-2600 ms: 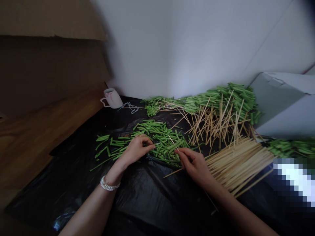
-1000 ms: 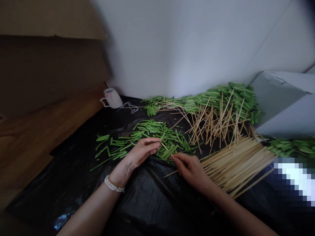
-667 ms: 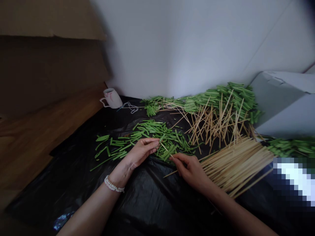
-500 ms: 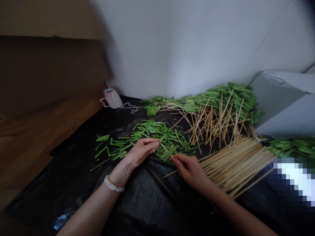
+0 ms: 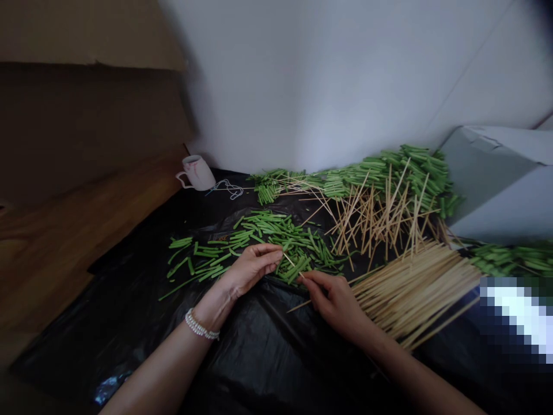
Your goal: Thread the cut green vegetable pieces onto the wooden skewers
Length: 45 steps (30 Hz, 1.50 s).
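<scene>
On the black plastic sheet (image 5: 259, 357), two hands meet over cut green stems and bamboo skewers.

The right hand (image 5: 334, 300) pinches one thin skewer (image 5: 294, 266) near its tip, angled up-left toward the left hand (image 5: 250, 268), whose fingers are curled together on a short green piece at the skewer's point, apparently steadying it for threading. Loose green pieces (image 5: 276, 233) lie just beyond; the bundle of skewers (image 5: 415, 288) rests beside the right wrist, within easy reach.

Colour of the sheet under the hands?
Black, glossy plastic sheet, seen in the head view.
</scene>
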Tool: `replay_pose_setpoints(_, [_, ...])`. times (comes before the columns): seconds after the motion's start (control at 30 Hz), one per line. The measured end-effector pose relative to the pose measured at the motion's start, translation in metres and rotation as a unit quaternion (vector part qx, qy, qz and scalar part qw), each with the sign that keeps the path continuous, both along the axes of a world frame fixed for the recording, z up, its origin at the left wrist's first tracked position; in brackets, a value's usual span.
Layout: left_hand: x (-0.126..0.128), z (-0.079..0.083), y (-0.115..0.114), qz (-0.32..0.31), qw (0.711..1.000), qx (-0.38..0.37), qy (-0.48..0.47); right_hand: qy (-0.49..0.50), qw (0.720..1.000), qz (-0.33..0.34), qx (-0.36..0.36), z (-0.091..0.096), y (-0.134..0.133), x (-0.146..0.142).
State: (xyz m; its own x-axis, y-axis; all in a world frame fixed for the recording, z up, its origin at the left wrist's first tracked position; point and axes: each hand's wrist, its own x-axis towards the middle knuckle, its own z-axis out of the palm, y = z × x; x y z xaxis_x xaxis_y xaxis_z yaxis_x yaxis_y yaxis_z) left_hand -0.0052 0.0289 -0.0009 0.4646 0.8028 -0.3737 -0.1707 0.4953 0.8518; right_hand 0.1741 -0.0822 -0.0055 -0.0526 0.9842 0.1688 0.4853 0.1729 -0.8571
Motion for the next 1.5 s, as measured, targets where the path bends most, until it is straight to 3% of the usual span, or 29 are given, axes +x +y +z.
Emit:
replay_pose_setpoints(0.33, [0.000, 0.008, -0.004, -0.024, 1.000, -0.010, -0.012, -0.010, 1.000, 0.003, 0.015, 0.000, -0.002, -0.001])
replay_pose_setpoints(0.5, [0.002, 0.004, -0.006, -0.041, 0.999, 0.008, 0.006, -0.014, 1.000, 0.006, 0.017, 0.000, -0.002, -0.001])
replay_pose_setpoints(0.67, [0.007, -0.003, -0.012, -0.096, 0.994, 0.052, 0.020, -0.015, 1.000, 0.004, 0.021, -0.002, -0.002, -0.002])
replay_pose_setpoints(0.8, [0.005, -0.002, -0.011, -0.106, 0.980, 0.157, 0.068, -0.009, 1.000, 0.008, 0.028, 0.000, -0.001, 0.000])
replay_pose_setpoints(0.93, [0.000, 0.001, -0.002, -0.090, 0.949, 0.264, 0.149, 0.023, 0.999, -0.037, 0.020, 0.008, 0.004, 0.010])
replay_pose_setpoints(1.03, [-0.005, 0.000, 0.005, -0.072, 0.910, 0.342, 0.224, 0.062, 0.995, -0.080, -0.001, 0.011, 0.008, 0.017])
replay_pose_setpoints(1.23, [-0.009, -0.005, 0.004, -0.192, 0.805, 0.454, 0.331, 0.050, 0.996, -0.071, -0.003, 0.007, 0.009, 0.016])
replay_pose_setpoints(1.37, [-0.009, -0.004, -0.001, -0.239, 0.725, 0.526, 0.376, 0.050, 0.997, -0.066, -0.005, 0.007, 0.008, 0.015])
replay_pose_setpoints(1.5, [-0.008, -0.001, -0.004, -0.257, 0.689, 0.568, 0.368, 0.050, 0.997, -0.064, -0.009, 0.007, 0.008, 0.015])
